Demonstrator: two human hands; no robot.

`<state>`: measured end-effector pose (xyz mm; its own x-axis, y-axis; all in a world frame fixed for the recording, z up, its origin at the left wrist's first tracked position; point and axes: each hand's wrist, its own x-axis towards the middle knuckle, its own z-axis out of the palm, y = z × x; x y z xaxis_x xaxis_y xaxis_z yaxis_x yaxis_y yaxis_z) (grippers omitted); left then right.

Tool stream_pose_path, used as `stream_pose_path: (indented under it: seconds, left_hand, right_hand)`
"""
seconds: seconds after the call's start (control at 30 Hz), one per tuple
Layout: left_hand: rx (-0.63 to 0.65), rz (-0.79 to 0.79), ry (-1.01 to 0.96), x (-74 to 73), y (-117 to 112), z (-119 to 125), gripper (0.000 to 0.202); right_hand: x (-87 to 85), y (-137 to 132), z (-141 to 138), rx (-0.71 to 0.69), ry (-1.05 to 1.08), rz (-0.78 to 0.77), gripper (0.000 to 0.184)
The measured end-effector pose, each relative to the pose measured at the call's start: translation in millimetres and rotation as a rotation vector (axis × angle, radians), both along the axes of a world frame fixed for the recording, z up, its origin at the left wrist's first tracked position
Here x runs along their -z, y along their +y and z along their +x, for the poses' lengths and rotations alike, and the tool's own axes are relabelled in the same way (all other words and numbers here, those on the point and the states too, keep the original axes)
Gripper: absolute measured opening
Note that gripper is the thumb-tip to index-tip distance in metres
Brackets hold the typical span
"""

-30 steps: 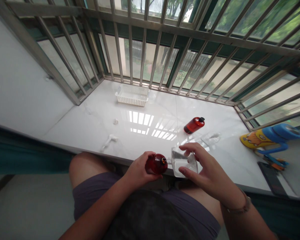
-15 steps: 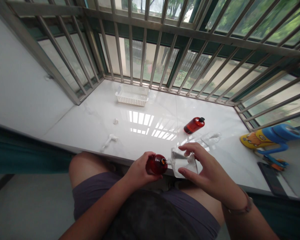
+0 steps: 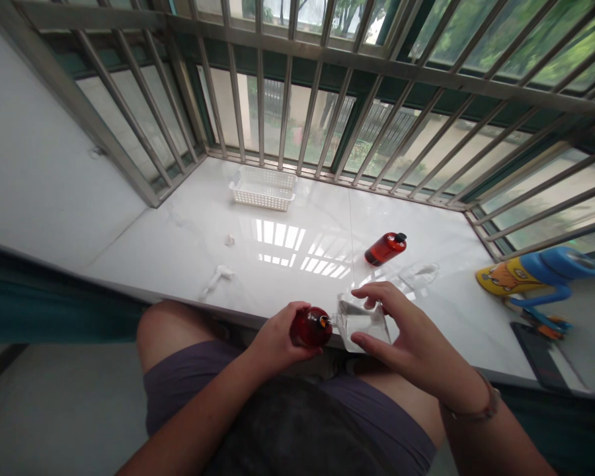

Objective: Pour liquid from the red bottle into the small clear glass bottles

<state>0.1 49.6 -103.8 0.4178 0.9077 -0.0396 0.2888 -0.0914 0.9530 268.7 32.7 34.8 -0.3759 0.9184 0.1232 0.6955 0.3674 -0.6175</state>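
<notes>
My left hand [image 3: 274, 336] is wrapped round a dark red bottle [image 3: 308, 328], whose uncapped mouth points toward my right. In my right hand [image 3: 407, 330] a clear square bottle [image 3: 359, 322] lies tilted on its side, gripped between thumb and fingers. Its narrow neck meets the mouth of the red bottle, just over the counter's front edge. Clear liquid appears to be inside the square bottle; how much the red one holds I cannot tell. Beyond my right hand a second red bottle [image 3: 385, 248] with a black cap stands on the counter.
A white perforated basket [image 3: 262, 199] sits at the back of the white counter [image 3: 178, 238]. White pump nozzle [image 3: 223, 273] and a small whitish piece [image 3: 229, 240] lie at left. At right are a blue-yellow water bottle [image 3: 506, 274] and a phone [image 3: 538, 354]. Metal bars [image 3: 307, 125] line the window.
The clear bottle and my right hand have shifted very slightly left. My left hand and the red bottle stay almost where they were.
</notes>
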Motion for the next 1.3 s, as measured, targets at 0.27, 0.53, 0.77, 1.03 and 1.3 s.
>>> stream_pose_path:
  seconds: [0.27, 0.53, 0.77, 1.03, 1.3]
  left_hand:
    - [-0.002, 0.012, 0.007, 1.4, 0.5, 0.6, 0.083]
    - [0.003, 0.004, 0.002, -1.1, 0.2, 0.7, 0.082]
    - [0.009, 0.002, 0.004, -0.8, 0.0, 1.8, 0.082]
    - [0.012, 0.002, 0.006, -2.6, -0.6, 2.6, 0.081]
    - [0.009, 0.002, -0.002, -1.5, -0.7, 2.3, 0.081]
  right_hand:
    - [-1.7, -0.1, -1.2, -0.003, -0.013, 0.005, 0.051]
    - [-4.6, 0.8, -3.7, -0.014, -0.019, 0.008, 0.05]
    - [-6.6, 1.9, -4.2, -0.029, -0.038, 0.01, 0.051]
    - [-7.9, 3.2, -4.0, -0.049, -0.055, -0.002, 0.053]
    - [-8.7, 3.3, -5.1, -0.051, -0.064, 0.016, 0.053]
